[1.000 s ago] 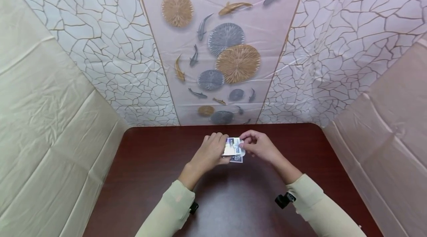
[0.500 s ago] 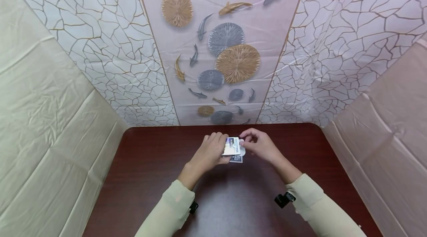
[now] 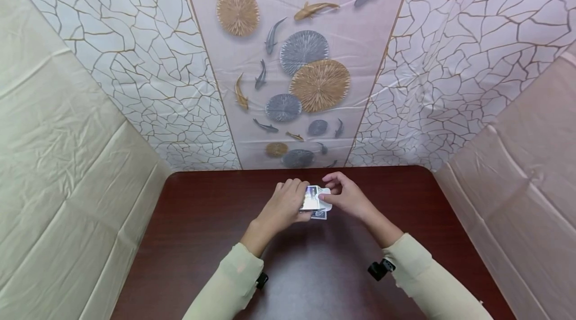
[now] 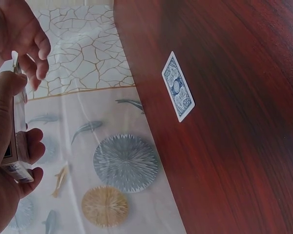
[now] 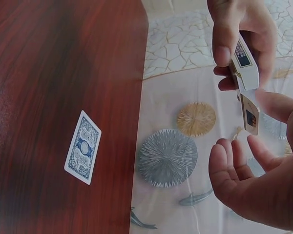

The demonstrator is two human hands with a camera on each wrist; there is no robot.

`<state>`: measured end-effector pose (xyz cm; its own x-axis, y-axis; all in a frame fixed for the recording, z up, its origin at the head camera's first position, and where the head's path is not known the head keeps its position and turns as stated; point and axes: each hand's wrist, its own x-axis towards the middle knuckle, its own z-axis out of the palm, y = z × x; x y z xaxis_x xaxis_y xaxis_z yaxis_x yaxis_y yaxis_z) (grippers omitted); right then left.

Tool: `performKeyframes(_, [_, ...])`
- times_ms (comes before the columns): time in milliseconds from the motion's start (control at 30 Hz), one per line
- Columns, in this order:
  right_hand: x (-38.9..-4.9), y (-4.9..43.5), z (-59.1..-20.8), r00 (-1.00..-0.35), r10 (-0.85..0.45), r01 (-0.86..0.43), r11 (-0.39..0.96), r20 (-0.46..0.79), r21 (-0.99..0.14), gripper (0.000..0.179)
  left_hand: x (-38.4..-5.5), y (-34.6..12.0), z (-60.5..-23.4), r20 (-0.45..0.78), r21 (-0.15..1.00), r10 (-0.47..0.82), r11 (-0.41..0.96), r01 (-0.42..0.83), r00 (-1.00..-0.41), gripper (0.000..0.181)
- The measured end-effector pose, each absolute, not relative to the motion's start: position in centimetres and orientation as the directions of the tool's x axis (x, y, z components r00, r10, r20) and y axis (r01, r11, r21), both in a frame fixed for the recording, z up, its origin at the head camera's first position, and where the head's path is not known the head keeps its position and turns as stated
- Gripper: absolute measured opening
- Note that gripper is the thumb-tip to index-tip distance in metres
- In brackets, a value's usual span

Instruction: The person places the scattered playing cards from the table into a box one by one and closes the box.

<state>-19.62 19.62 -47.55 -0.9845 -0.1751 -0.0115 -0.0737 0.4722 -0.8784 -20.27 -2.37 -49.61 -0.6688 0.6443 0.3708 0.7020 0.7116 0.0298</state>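
Observation:
My left hand point(image 3: 282, 202) grips a small white playing card box point(image 3: 310, 200) in the head view, held above the table. In the right wrist view the box point(image 5: 247, 73) has its end flap point(image 5: 250, 117) folded out towards my right hand point(image 5: 263, 180). The right thumb point(image 5: 276, 105) lies straight against the box's open end, and its other fingers are relaxed, apart from the flap. A single blue-backed playing card point(image 5: 83, 147) lies face down on the table beneath; in the head view the box partly covers this card point(image 3: 320, 214).
The dark red wooden table point(image 3: 202, 240) ends just beyond the hands. Behind it hangs a cloth printed with fish and round leaves point(image 3: 319, 85). Pale padded panels point(image 3: 504, 210) stand along both sides. Black wrist cameras point(image 3: 381, 269) sit at the sleeves.
The right hand has shifted slightly left, its thumb now over the box's end, and its fingers have spread away from the flap. The left hand and the card on the table have stayed put.

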Motion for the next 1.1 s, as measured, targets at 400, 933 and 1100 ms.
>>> performKeyframes(400, [-19.7,19.8,-48.3,-0.986,-0.163,-0.088,0.410,0.022,-0.908,0.041,-20.3,-3.4,-49.8,0.347,0.047,0.615,0.742,0.668,-0.708,0.069])
performKeyframes(933, [-20.4,21.3,-51.4,-0.989,-0.139,-0.118,0.488,0.057,-0.864,0.040,-20.3,-5.6,-50.4,0.366,0.038,0.601,0.753,0.657,-0.711,0.068])
performKeyframes(1100, [-22.8,21.1,-56.2,-0.986,-0.167,-0.119,0.645,0.014,-0.755,0.052,-20.4,-6.2,-50.2,0.368,0.060,0.594,0.753,0.656,-0.716,0.068])
